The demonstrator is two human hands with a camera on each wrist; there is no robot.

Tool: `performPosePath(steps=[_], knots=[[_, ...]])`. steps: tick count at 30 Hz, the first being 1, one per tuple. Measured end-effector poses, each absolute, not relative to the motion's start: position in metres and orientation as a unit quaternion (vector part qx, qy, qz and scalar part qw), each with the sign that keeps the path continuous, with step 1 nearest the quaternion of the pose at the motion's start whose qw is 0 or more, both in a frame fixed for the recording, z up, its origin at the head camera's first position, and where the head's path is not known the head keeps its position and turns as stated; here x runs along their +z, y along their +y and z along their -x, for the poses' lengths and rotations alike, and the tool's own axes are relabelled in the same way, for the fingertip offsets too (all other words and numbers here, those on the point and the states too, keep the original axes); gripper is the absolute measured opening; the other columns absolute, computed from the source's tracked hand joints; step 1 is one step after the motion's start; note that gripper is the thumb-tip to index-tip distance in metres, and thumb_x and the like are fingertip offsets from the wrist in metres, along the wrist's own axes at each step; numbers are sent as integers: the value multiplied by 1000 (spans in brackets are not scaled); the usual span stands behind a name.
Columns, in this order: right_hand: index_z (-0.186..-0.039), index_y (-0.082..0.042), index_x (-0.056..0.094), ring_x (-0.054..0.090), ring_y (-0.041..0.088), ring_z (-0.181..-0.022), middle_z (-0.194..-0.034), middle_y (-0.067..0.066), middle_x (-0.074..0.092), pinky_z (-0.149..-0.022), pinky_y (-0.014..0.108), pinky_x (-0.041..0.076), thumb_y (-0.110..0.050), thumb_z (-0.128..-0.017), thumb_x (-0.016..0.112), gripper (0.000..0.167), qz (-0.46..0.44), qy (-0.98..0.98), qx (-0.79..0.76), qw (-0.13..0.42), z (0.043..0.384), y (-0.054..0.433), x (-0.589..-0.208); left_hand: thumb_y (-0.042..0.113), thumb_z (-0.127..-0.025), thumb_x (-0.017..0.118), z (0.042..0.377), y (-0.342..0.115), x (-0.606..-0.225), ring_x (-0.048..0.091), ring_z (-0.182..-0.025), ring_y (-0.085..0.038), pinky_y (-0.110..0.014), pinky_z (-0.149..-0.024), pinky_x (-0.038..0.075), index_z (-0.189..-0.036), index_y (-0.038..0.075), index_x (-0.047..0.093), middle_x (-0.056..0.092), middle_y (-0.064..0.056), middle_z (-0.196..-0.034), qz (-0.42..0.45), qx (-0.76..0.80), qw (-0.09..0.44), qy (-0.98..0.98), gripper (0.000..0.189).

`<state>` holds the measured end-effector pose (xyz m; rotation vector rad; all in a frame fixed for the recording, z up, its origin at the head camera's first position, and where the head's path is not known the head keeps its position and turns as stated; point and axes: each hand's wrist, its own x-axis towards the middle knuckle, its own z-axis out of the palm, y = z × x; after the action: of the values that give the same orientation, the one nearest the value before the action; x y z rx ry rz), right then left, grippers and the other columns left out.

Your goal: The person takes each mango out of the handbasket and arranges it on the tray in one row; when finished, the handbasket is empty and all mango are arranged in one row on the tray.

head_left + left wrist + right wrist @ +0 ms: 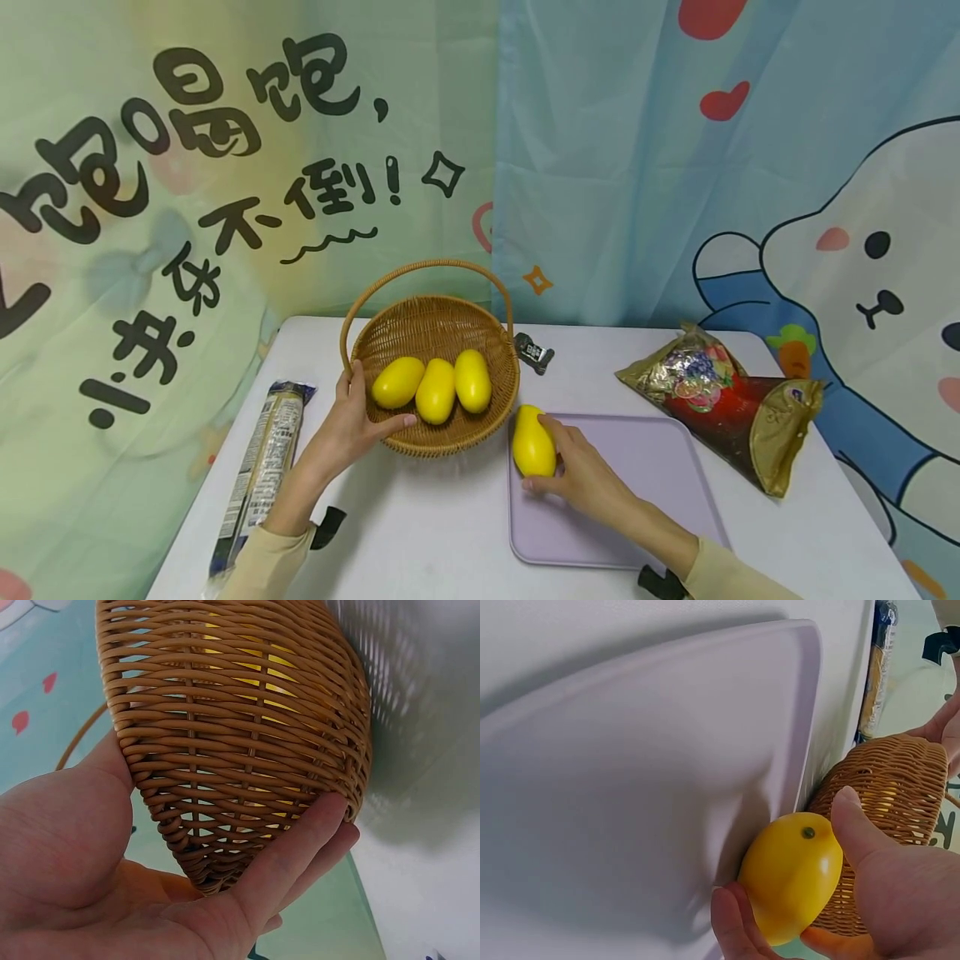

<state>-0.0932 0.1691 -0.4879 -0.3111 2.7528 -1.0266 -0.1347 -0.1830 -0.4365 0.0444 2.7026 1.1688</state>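
Note:
A brown wicker basket (420,321) with a tall handle tilts toward me, three yellow mangoes (436,392) lying inside it. My left hand (354,429) grips its left side, thumb over the rim; the left wrist view shows the fingers (292,855) along the woven outside. Between thumb and fingers of my right hand (588,479) is another yellow mango (533,443), held over the back left corner of a lavender tray (637,475). In the right wrist view this mango (791,874) shows its stem end, with the basket (892,780) just beyond.
A long snack packet (262,467) lies along the left side of the white table (427,525). Behind the tray is a small black wrapped item (533,353). A large red and gold bag (731,404) lies at the right. Printed curtains (600,208) hang behind.

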Motion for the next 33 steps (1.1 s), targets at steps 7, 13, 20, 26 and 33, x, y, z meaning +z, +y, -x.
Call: performPosePath(steps=[7, 13, 20, 26, 33], knots=[[-157, -11, 36, 57, 18, -96, -130, 15, 56, -77, 27, 47, -40, -77, 88, 99, 97, 928, -343, 110, 94, 168, -485, 58, -86, 75, 135, -184, -438, 31, -145, -53, -62, -114, 35, -160, 2, -14, -13, -33, -165, -14, 392, 100, 914, 129], [-157, -12, 36, 59, 20, -98, -134, 19, 55, -75, 31, 49, -48, -76, 87, 102, 85, 931, -333, 120, 97, 168, -481, 55, -87, 75, 136, -185, -438, 27, -147, -53, -62, -116, 32, -160, 1, -14, -13, -33, -164, -18, 394, 96, 914, 127], [-158, -15, 34, 62, 26, -113, -148, 17, 49, -84, 41, 55, -55, -80, 81, 100, 84, 941, -312, 100, 108, 173, -453, 54, -87, 76, 136, -185, -437, 27, -147, -53, -62, -116, 32, -160, -1, -12, -12, -33, -164, -17, 392, 94, 915, 127], [-158, -14, 34, 63, 30, -115, -148, 16, 51, -88, 48, 56, -57, -84, 76, 95, 114, 942, -312, 39, 124, 179, -405, 52, -86, 77, 137, -184, -437, 28, -147, -53, -62, -115, 33, -160, -1, -12, -12, -33, -164, -20, 399, 93, 912, 128], [-157, -12, 34, 64, 33, -116, -150, 16, 50, -92, 52, 56, -57, -86, 75, 94, 161, 936, -313, -9, 149, 176, -350, 55, -84, 77, 137, -184, -438, 30, -147, -51, -61, -115, 34, -160, -1, -12, -12, -32, -165, -23, 405, 88, 910, 130]])
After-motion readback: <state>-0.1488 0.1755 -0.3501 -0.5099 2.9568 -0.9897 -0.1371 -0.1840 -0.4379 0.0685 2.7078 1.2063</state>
